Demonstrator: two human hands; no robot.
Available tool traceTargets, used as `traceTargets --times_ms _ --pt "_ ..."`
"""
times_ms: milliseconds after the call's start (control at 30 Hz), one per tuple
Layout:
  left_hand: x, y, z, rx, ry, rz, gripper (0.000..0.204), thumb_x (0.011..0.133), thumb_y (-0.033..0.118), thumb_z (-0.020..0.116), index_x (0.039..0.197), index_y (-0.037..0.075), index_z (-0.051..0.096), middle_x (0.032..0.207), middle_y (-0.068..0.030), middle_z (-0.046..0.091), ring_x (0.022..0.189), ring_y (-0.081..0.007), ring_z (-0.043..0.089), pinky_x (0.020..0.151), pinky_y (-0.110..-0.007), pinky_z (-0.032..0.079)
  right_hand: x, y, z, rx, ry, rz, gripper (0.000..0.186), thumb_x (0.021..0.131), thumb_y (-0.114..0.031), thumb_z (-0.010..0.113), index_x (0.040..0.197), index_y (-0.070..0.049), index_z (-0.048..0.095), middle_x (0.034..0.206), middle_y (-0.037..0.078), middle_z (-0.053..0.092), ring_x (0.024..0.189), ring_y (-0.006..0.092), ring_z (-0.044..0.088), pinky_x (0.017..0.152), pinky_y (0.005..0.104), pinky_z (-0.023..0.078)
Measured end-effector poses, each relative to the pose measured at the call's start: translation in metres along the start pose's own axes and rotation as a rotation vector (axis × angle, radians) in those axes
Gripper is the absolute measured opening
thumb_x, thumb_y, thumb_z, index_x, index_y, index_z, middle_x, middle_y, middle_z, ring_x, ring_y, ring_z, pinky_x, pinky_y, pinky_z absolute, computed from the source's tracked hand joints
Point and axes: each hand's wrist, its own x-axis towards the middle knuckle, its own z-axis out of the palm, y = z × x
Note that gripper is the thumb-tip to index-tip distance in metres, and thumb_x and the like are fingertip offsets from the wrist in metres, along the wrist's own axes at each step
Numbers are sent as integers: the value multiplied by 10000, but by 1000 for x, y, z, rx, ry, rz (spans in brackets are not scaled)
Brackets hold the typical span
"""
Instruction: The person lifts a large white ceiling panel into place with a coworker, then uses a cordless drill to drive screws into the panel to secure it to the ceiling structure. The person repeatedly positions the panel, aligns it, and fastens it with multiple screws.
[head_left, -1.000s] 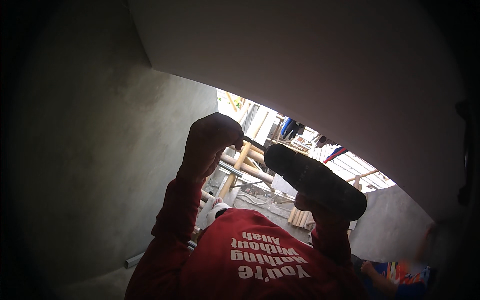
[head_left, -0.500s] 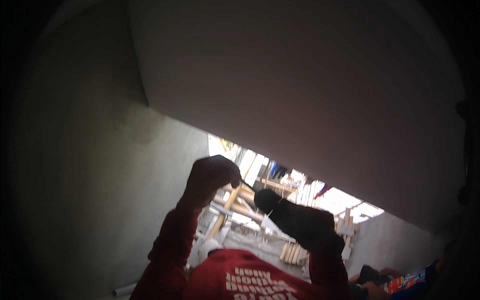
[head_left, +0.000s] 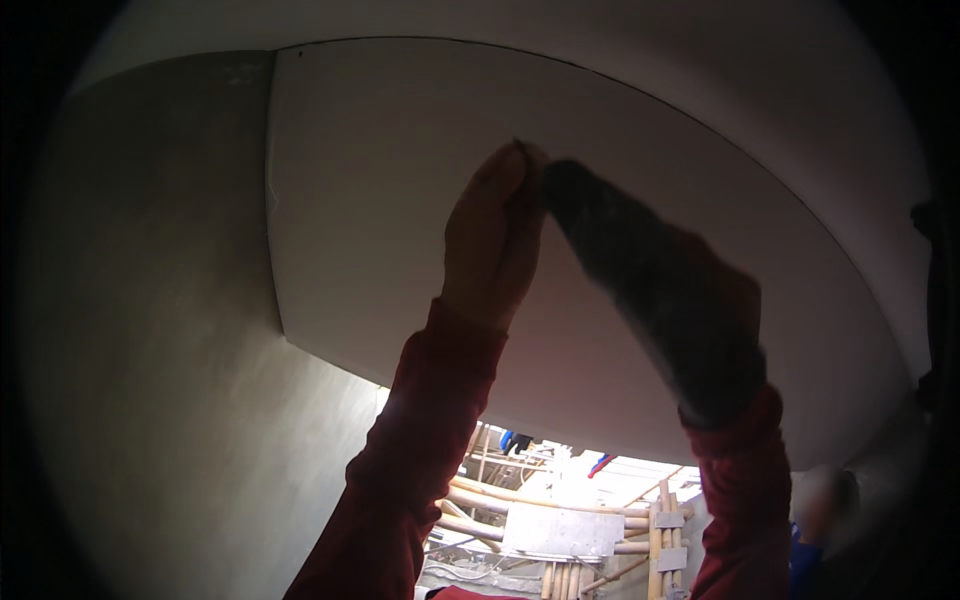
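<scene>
My left hand point(head_left: 490, 235) is raised beneath the pale ceiling panel point(head_left: 370, 180), fingers pinched around a small thin dark item point(head_left: 518, 147) at their tips, too small to identify. My right hand point(head_left: 732, 285), mostly behind a dark elongated power tool point(head_left: 645, 280), grips it, the tool's narrow front end close to my left fingertips. Both red sleeves rise from the lower edge. Whether the dark item touches the panel I cannot tell.
A grey plastered wall point(head_left: 160, 330) is on the left. Below the panel's edge an opening shows bamboo poles point(head_left: 475, 495), a light board point(head_left: 560, 530) and hanging gloves point(head_left: 515, 442). Another person point(head_left: 810, 540) in blue is at the lower right.
The view has tilted up to the ceiling panel. My hands and the tool have risen toward it, my left fingertips now pointing up beside the tool's front end.
</scene>
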Motion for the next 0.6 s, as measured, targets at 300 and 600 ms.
traceTargets --times_ms 300,600 --pt "34 16 21 -19 -46 78 455 996 3 476 1423 -104 361 1332 -173 510 1282 -264 488 1139 -365 399 68 -20 -1 105 -62 181 422 826 -80 769 1210 -31 600 1127 92 661 1024 209 640 919 345 520" --pt "46 19 16 -52 -144 50 473 998 -10 464 1438 -113 323 1435 -202 428 1343 -283 434 1156 -388 386 78 -1 -15 395 -272 211 490 931 -118 675 1380 -108 478 1420 84 496 1315 245 496 1159 459 366"
